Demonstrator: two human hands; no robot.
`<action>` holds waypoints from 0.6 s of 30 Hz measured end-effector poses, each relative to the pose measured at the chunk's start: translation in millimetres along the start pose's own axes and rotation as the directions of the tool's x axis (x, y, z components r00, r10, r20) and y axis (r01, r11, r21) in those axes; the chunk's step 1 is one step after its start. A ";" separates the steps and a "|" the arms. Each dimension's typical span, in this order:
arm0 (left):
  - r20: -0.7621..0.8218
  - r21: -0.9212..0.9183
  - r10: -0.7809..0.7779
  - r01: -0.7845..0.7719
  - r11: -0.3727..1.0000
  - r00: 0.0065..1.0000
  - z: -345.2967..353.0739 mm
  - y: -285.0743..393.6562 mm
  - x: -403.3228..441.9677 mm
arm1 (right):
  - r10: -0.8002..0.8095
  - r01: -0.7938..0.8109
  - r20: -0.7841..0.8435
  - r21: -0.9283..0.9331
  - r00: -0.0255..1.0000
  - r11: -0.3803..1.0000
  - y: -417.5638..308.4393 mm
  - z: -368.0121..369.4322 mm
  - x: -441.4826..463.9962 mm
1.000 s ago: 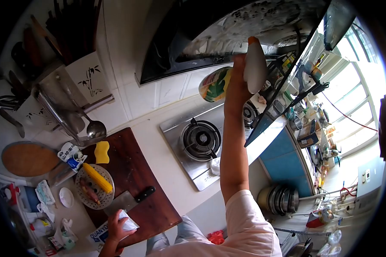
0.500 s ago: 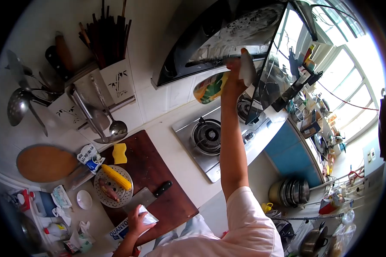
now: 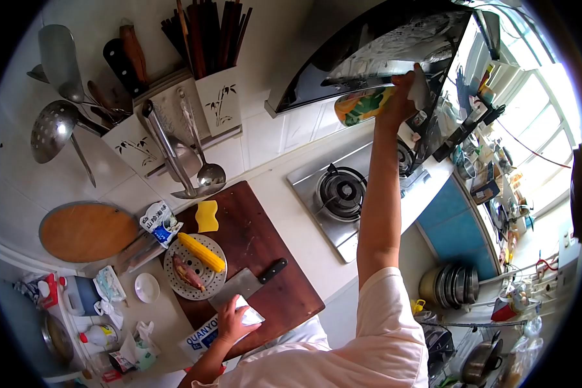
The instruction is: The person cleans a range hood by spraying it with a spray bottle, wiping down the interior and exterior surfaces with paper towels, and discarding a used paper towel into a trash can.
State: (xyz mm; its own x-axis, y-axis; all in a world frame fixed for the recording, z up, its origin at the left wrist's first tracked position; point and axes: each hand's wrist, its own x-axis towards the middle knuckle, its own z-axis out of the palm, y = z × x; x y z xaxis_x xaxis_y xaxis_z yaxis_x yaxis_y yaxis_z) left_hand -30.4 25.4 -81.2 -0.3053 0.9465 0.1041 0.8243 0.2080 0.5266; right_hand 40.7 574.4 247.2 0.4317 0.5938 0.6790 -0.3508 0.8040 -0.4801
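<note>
Spray bottle (image 3: pixel 362 108), with a green-and-yellow label, is held up in the air in front of the wall tiles (image 3: pixel 297 139), just beside the lower rim of the black range hood (image 3: pixel 317 61); its body points to the left of the view and its white spray head (image 3: pixel 420 90) to the right. The right grip (image 3: pixel 398 103) is wrapped around it near the spray head, the arm stretched out over the steel stove (image 3: pixel 307 184) set in the worktop (image 3: pixel 268 178). The left grip (image 3: pixel 233 322) is curled on a folded white wad (image 3: pixel 251 312), cloth or paper, it is hard to tell, at the near-left part of the dark wooden board (image 3: pixel 291 297). A card printed with blue letters (image 3: pixel 204 333) lies beside that grip, at the board's left edge. On the board, a cleaver (image 3: pixel 242 286) lies just beyond the wad, its black handle ending near the right edge. A speckled plate (image 3: pixel 178 284) overlaps the left edge and carries a yellow corn cob (image 3: pixel 202 252) and a purplish root (image 3: pixel 187 273). A yellow sponge (image 3: pixel 207 216) lies near the far edge, and a white bowl (image 3: pixel 147 288) sits on the worktop, left of the board.
</note>
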 end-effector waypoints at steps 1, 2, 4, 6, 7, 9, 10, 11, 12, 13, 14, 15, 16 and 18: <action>-0.002 -0.004 0.005 -0.005 1.000 1.000 -1.3 -0.4 0.9 | 0.031 -0.031 -0.015 -0.005 0.999 1.000 0.1 -1.9 -1.0; 0.000 -0.009 0.010 -0.010 1.000 1.000 -2.5 -0.7 1.3 | -0.049 0.050 -0.019 0.035 0.999 0.998 1.6 -3.8 -2.0; -0.002 -0.021 0.011 -0.011 1.000 1.000 -2.6 -0.9 1.6 | -0.036 0.037 -0.040 0.027 0.999 0.999 -3.6 -4.0 -6.0; -0.004 -0.033 0.005 -0.005 0.999 1.000 -2.2 -1.7 1.2 | -0.062 0.063 -0.007 0.014 0.998 0.998 -0.9 -10.6 -12.3; 0.002 -0.029 0.005 -0.005 1.000 1.000 -2.4 -1.7 1.3 | -0.066 0.067 0.028 -0.019 0.997 0.998 2.4 -17.1 -17.9; 0.009 -0.023 0.004 -0.004 1.000 1.000 -3.3 -1.5 2.3 | -0.072 0.080 0.099 -0.079 0.992 0.994 3.5 -32.1 -31.9; 0.009 -0.027 0.004 -0.003 1.000 1.000 -3.9 -1.4 2.8 | 0.042 -0.032 0.127 -0.082 0.991 0.996 8.5 -44.8 -39.5; 0.009 -0.032 0.004 -0.003 0.999 1.000 -4.2 -1.0 3.0 | 0.031 -0.022 0.110 -0.077 0.993 0.997 17.9 -49.8 -41.8; 0.011 -0.035 0.004 -0.003 0.999 1.000 -4.1 -0.9 2.4 | 0.021 -0.014 0.091 -0.073 0.996 0.997 23.4 -50.1 -43.1; 0.007 -0.034 0.005 -0.004 0.999 1.000 -3.4 -1.5 0.8 | 0.012 -0.007 0.069 -0.072 0.998 0.997 29.3 -51.8 -43.2; 0.003 -0.032 0.006 -0.006 0.999 1.000 -1.6 -2.2 0.0 | 0.018 -0.011 0.061 -0.111 0.998 0.994 29.1 -47.8 -38.9; -0.003 -0.032 0.008 -0.008 0.999 1.000 0.1 -2.1 0.1 | 0.050 -0.045 0.040 -0.113 0.998 0.993 32.1 -47.7 -30.5; 0.000 -0.031 0.009 -0.009 0.999 1.000 0.9 -1.2 1.0 | 0.009 -0.007 0.018 -0.139 1.000 0.990 38.7 -46.4 -19.7; 0.001 -0.027 -0.002 0.002 1.000 1.000 -0.9 0.0 1.0 | -0.072 0.079 0.047 -0.158 0.996 0.984 47.5 -44.2 -1.9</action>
State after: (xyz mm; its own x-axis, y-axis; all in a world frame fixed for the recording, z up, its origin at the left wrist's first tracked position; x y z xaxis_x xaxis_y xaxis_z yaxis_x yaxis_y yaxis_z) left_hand -31.1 26.1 -80.3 -0.3067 0.9463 0.1024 0.8106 0.2032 0.5492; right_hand 60.0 612.8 198.5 0.4163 0.5321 0.7373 -0.1801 0.8431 -0.5067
